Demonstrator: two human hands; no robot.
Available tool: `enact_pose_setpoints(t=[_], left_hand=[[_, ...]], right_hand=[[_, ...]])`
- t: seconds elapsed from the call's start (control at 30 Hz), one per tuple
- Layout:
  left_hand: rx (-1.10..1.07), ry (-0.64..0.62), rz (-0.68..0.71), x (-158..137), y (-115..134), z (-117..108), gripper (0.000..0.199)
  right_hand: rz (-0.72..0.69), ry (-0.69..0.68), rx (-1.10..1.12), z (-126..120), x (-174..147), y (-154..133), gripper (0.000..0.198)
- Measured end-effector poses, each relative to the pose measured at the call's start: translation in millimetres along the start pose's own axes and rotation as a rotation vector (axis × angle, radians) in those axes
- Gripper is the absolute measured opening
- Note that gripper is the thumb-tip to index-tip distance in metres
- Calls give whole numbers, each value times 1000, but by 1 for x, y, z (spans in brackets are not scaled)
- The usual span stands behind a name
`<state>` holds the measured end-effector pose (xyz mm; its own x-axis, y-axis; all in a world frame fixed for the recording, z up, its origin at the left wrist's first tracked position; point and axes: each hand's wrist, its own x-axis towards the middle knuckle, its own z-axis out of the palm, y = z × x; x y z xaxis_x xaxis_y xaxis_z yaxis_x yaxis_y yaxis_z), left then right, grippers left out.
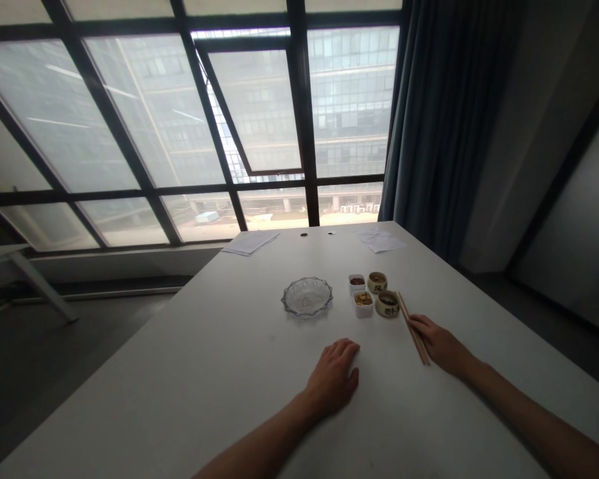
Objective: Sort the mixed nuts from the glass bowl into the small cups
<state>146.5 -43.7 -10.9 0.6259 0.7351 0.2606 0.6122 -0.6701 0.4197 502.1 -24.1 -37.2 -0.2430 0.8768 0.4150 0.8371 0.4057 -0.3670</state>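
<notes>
Resting on the white table, my left hand [332, 378] is open, with the fingers loosely bent and nothing in them. My right hand [442, 342] has its fingers closed at the middle of a pair of wooden chopsticks [419, 347], whose far tips lie beside a round cream bowl [388, 309] with dark marks on it. Behind that stands a second, similar bowl [377, 287]. To their left are two small white square cups, one [363, 310] with yellowish-brown pieces and the other [356, 289] with dark bits. A clear glass dish [307, 307] with a scalloped rim sits further left.
Papers lie at the table's far left [251, 243] and far right [381, 240]. A small dark round thing [304, 234] is near the far edge. Large windows and a dark blue curtain [436, 146] stand beyond. Another table [4, 254] is at the left.
</notes>
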Motion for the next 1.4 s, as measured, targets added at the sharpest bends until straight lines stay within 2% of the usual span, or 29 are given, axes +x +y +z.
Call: enact_pose_setpoints(t=[0.13, 0.2, 0.3, 0.33, 0.47, 0.57, 0.67, 0.77, 1.03, 1.4], left_hand=[[22, 4, 10, 1, 0, 0, 47], [35, -1, 21, 1, 0, 0, 43], [63, -9, 30, 1, 1, 2, 40], [76, -8, 26, 0, 1, 3, 40], [137, -2, -4, -2, 2, 5, 46], [178, -16, -39, -5, -2, 5, 54], [215, -41, -87, -6, -10, 5, 58], [241, -70, -114, -6, -14, 5, 57], [263, -132, -128, -5, -16, 6, 61], [299, -137, -144, -4, -19, 9, 62]], right_hand=[[34, -24, -54, 0, -2, 0, 42], [55, 42, -96, -2, -3, -12, 41], [17, 176, -94, -4, -1, -47, 46], [-27, 182, -64, -3, 1, -62, 47], [-170, 121, 45, 19, 15, -121, 49], [-177, 55, 68, 46, 25, -145, 47], [-117, 3, 43, 70, 29, -148, 49], [-54, -99, 8, 81, 27, -145, 55], [13, -244, -9, 77, 27, -148, 60], [16, -253, 5, 73, 30, -149, 58]])
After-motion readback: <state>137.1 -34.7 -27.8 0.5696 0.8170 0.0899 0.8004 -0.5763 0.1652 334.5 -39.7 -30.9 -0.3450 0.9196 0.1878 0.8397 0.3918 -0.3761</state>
